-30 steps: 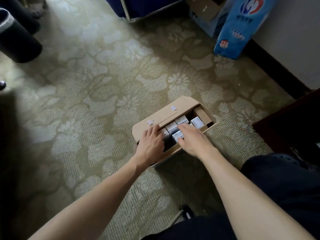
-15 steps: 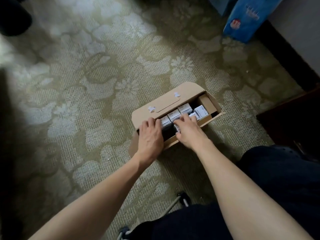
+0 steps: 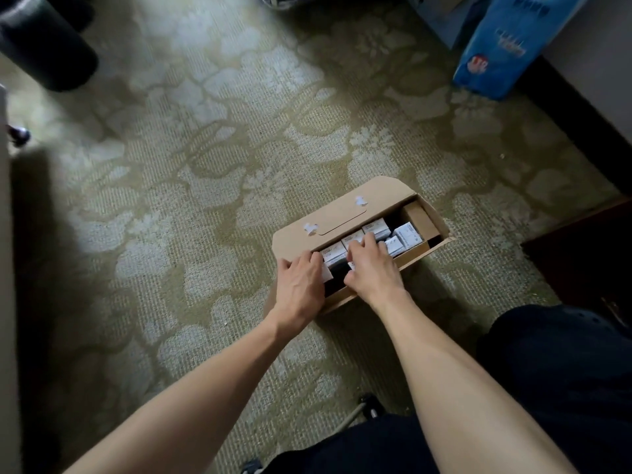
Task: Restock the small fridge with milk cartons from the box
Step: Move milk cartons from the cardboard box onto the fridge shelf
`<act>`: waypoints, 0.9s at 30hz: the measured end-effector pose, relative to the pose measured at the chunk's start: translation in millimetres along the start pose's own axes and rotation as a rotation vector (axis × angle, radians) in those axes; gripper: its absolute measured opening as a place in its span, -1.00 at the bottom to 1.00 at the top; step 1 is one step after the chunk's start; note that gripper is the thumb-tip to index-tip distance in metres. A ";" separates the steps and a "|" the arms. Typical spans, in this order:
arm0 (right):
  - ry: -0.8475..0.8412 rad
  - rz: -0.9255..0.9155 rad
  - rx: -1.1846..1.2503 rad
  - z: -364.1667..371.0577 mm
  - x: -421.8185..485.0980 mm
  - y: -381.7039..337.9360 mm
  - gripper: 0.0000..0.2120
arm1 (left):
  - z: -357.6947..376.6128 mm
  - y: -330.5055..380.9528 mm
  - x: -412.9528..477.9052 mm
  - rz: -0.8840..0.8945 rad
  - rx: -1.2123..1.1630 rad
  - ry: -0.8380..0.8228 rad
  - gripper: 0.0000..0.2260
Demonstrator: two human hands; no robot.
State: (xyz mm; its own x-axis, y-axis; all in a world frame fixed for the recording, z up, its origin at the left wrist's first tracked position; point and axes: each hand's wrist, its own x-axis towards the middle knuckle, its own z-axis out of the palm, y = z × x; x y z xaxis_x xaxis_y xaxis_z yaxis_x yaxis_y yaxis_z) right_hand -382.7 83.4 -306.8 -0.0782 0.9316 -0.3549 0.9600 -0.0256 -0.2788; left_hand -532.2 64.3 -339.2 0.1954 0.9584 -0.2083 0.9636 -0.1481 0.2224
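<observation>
Inside the open brown cardboard box (image 3: pixel 342 213), left hand (image 3: pixel 301 285) and right hand (image 3: pixel 374 271) each curl round small white milk cartons (image 3: pixel 376 227); light, stiff, probably slick, best pinched across opposite sides

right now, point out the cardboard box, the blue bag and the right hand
cardboard box (image 3: pixel 345 213): head view, on its open top flap
blue bag (image 3: pixel 502 53): head view, on its printed front
right hand (image 3: pixel 374 271): head view, on the back of the hand
</observation>
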 end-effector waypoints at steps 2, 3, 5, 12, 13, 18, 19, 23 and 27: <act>0.022 -0.013 0.015 -7.3 -0.5 1.2 -0.71 | -6.1 1.2 -1.7 -0.002 -0.046 0.013 -0.82; 0.030 -0.022 0.020 -11.5 -1.4 1.7 -0.71 | -9.6 2.2 -3.4 -0.001 -0.066 0.017 -0.82; 0.043 -0.035 0.029 -20.7 -4.4 2.5 -0.72 | -18.7 5.1 -5.7 0.027 -0.080 0.014 -0.80; 0.116 -0.030 0.137 -57.8 -27.2 9.8 -0.75 | -63.0 8.6 -9.3 0.141 -0.077 0.049 -0.73; 0.133 -0.033 0.143 -64.4 -30.8 10.5 -0.76 | -71.5 9.7 -8.7 0.161 -0.079 0.051 -0.74; 0.231 -0.049 0.167 -99.6 -55.2 14.5 -0.75 | -116.3 27.1 -8.8 0.265 -0.050 0.066 -0.70; 0.250 -0.057 0.167 -108.2 -61.6 16.7 -0.76 | -124.8 33.3 -9.2 0.282 -0.054 0.069 -0.69; 0.292 -0.037 0.209 -147.5 -87.8 37.3 -0.78 | -148.5 65.4 -5.8 0.391 -0.093 0.071 -0.69; 0.363 0.044 0.291 -193.9 -119.6 71.8 -0.79 | -170.3 118.1 1.5 0.521 -0.084 0.080 -0.70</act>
State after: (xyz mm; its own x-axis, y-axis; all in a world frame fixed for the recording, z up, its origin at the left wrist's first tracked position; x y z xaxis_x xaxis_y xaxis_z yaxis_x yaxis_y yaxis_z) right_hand -252.3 40.4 -111.3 0.1096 0.9927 -0.0506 0.8408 -0.1197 -0.5279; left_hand -449.1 89.8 -151.0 0.6267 0.7789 0.0229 0.7239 -0.5929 0.3528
